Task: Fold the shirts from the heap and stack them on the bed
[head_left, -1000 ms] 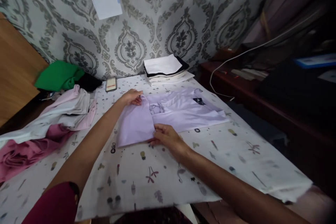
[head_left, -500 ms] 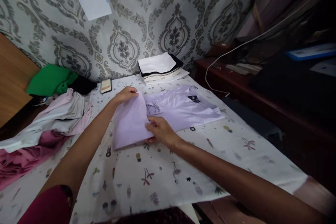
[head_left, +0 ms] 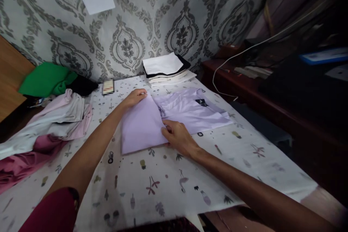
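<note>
A lilac T-shirt (head_left: 190, 110) lies on the patterned white table cover (head_left: 168, 181), its left part folded over into a flap. My left hand (head_left: 135, 97) pinches the far corner of that flap. Nearer to me, my right hand (head_left: 178, 137) grips the flap's near edge, fingers curled on the cloth. The shirt's collar with a dark label points to the right.
A stack of folded white and black clothes (head_left: 165, 69) stands by the wallpapered wall. A heap of pink, white and maroon garments (head_left: 46, 130) lies left, green cloth (head_left: 46, 79) behind it. A phone (head_left: 108, 87) lies near the wall. Dark furniture with a white cable (head_left: 244, 52) stands right.
Both hands have drawn the folded flap further right over the shirt, covering more of its printed front. The camera view shifted slightly.
</note>
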`<state>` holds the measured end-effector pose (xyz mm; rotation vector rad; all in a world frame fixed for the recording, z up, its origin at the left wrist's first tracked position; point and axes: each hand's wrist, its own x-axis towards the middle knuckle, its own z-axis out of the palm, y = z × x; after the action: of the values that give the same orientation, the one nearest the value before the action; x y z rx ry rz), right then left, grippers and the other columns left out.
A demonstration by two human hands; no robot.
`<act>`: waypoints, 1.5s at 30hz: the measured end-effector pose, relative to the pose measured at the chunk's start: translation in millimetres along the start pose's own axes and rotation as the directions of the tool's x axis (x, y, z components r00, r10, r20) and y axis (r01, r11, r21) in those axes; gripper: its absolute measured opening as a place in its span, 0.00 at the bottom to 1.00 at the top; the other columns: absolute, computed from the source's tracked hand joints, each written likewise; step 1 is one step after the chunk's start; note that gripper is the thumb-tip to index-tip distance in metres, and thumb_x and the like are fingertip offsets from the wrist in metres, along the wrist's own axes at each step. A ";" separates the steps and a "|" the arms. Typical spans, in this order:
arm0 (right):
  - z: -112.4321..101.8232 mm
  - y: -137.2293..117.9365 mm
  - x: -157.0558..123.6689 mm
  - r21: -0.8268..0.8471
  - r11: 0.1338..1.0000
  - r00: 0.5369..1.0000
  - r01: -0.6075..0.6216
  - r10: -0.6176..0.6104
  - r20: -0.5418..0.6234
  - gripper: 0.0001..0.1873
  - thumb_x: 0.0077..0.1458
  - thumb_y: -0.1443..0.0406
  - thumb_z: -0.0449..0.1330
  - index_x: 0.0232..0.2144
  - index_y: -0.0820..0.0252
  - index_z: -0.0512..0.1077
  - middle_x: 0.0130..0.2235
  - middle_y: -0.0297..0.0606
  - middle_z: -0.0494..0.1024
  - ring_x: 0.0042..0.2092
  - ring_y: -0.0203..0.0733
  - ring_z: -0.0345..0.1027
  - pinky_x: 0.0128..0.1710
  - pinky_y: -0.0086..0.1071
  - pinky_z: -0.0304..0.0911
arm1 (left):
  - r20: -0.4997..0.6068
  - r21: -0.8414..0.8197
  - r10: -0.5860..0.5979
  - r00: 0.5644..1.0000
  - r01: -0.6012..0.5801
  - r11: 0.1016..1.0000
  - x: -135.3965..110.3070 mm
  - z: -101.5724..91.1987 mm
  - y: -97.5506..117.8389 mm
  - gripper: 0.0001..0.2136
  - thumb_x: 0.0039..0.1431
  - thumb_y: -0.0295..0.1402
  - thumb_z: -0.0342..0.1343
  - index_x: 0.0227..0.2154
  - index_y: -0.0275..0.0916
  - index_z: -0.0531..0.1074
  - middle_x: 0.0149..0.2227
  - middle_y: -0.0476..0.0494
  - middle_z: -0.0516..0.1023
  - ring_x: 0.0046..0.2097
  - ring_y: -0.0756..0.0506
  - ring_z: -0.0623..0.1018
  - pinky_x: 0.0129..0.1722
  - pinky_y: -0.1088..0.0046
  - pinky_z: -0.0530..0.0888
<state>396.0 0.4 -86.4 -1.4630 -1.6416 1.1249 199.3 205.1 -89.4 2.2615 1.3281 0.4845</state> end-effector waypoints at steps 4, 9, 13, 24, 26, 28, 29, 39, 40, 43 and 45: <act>-9.2 1.1 -1.7 -0.233 0.972 1.000 -0.002 0.006 0.016 0.11 0.57 0.66 0.55 0.41 0.59 0.74 0.23 0.31 0.71 0.24 0.41 0.68 0.26 0.33 0.61 | 0.048 0.051 -0.007 0.999 0.004 0.999 9.1 5.1 -1.6 0.12 0.58 0.39 0.50 0.33 0.38 0.76 0.33 0.46 0.77 0.37 0.45 0.73 0.39 0.72 0.67; -18.4 -14.9 37.0 -0.583 0.806 0.978 0.102 -0.189 -0.091 0.19 0.62 0.63 0.54 0.54 0.59 0.71 0.39 0.43 0.79 0.42 0.48 0.72 0.40 0.37 0.64 | 0.117 0.063 -0.024 0.993 0.016 0.998 11.7 -14.7 -4.8 0.14 0.59 0.38 0.47 0.32 0.38 0.77 0.37 0.42 0.80 0.39 0.44 0.75 0.43 0.71 0.68; -10.7 -29.9 111.7 -0.611 0.782 0.980 0.126 -0.194 -0.046 0.23 0.62 0.64 0.54 0.58 0.65 0.68 0.58 0.52 0.71 0.59 0.52 0.63 0.56 0.41 0.60 | 0.170 0.056 -0.048 0.984 0.039 0.998 -0.9 -37.1 -11.2 0.15 0.59 0.36 0.46 0.35 0.37 0.78 0.39 0.43 0.80 0.40 0.45 0.75 0.43 0.73 0.69; 5.7 -8.7 181.0 -0.519 0.850 0.986 0.089 -0.147 -0.073 0.10 0.56 0.66 0.57 0.40 0.62 0.75 0.43 0.42 0.79 0.45 0.42 0.70 0.44 0.31 0.63 | 0.172 -0.021 -0.080 0.982 0.085 0.996 -31.8 -55.5 -47.0 0.12 0.55 0.34 0.54 0.39 0.38 0.77 0.30 0.47 0.75 0.33 0.47 0.72 0.36 0.73 0.66; 4.2 -4.7 178.7 -0.478 0.866 0.971 0.149 -0.219 -0.094 0.11 0.57 0.65 0.56 0.41 0.62 0.74 0.40 0.40 0.78 0.41 0.41 0.70 0.43 0.31 0.63 | 0.140 0.003 -0.086 0.986 0.086 0.996 -35.9 -54.2 -54.1 0.11 0.55 0.35 0.55 0.38 0.38 0.77 0.29 0.48 0.74 0.32 0.47 0.71 0.35 0.72 0.65; 3.4 -1.8 179.8 -0.469 0.870 0.967 0.153 -0.230 -0.110 0.10 0.57 0.64 0.56 0.41 0.61 0.73 0.38 0.39 0.78 0.39 0.41 0.69 0.41 0.32 0.63 | 0.101 0.047 -0.082 0.992 0.077 0.996 -38.9 -51.1 -58.9 0.11 0.56 0.37 0.54 0.38 0.37 0.77 0.29 0.48 0.73 0.32 0.47 0.70 0.35 0.72 0.65; 3.5 -0.6 181.6 -0.482 0.867 0.971 0.130 -0.208 -0.114 0.10 0.57 0.65 0.57 0.40 0.61 0.73 0.37 0.39 0.77 0.38 0.41 0.69 0.40 0.32 0.63 | 0.084 0.072 -0.078 0.993 0.072 0.995 -39.9 -49.3 -60.1 0.12 0.57 0.37 0.54 0.38 0.37 0.77 0.29 0.48 0.73 0.32 0.47 0.70 0.35 0.71 0.64; 11.6 0.1 190.7 -0.577 0.817 0.990 -0.008 -0.076 -0.121 0.11 0.54 0.67 0.59 0.40 0.63 0.76 0.42 0.46 0.79 0.45 0.47 0.70 0.44 0.35 0.64 | -0.164 0.357 -0.017 0.986 0.075 0.931 -80.6 -20.0 -13.8 0.20 0.66 0.35 0.48 0.59 0.36 0.65 0.58 0.31 0.70 0.60 0.35 0.69 0.59 0.54 0.64; 11.5 0.0 189.6 -0.580 0.814 0.990 -0.010 -0.073 -0.120 0.12 0.55 0.67 0.58 0.41 0.63 0.76 0.43 0.46 0.79 0.46 0.47 0.71 0.44 0.35 0.64 | -0.172 0.348 0.023 0.985 0.039 0.937 -91.9 -11.4 -5.3 0.22 0.68 0.38 0.46 0.61 0.36 0.62 0.63 0.30 0.66 0.64 0.35 0.65 0.62 0.53 0.61; 11.1 -0.4 186.2 -0.587 0.810 0.990 -0.013 -0.070 -0.119 0.13 0.57 0.66 0.58 0.44 0.62 0.76 0.45 0.46 0.79 0.48 0.48 0.70 0.46 0.36 0.64 | -0.092 0.326 0.069 0.993 -0.036 0.945 -127.3 17.6 16.3 0.28 0.70 0.47 0.41 0.67 0.39 0.55 0.71 0.33 0.54 0.71 0.37 0.54 0.68 0.54 0.53; 11.4 -2.6 182.2 -0.601 0.799 0.989 -0.025 -0.067 -0.130 0.15 0.58 0.65 0.56 0.47 0.61 0.74 0.47 0.47 0.78 0.49 0.51 0.70 0.46 0.39 0.64 | -0.005 0.339 0.073 0.997 -0.067 0.938 -145.4 34.1 25.1 0.31 0.68 0.53 0.40 0.68 0.42 0.53 0.73 0.35 0.49 0.73 0.37 0.49 0.69 0.53 0.49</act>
<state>356.1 178.0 -101.0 -1.8527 -2.0070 0.4618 166.7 59.0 -112.8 2.5958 1.4344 0.3175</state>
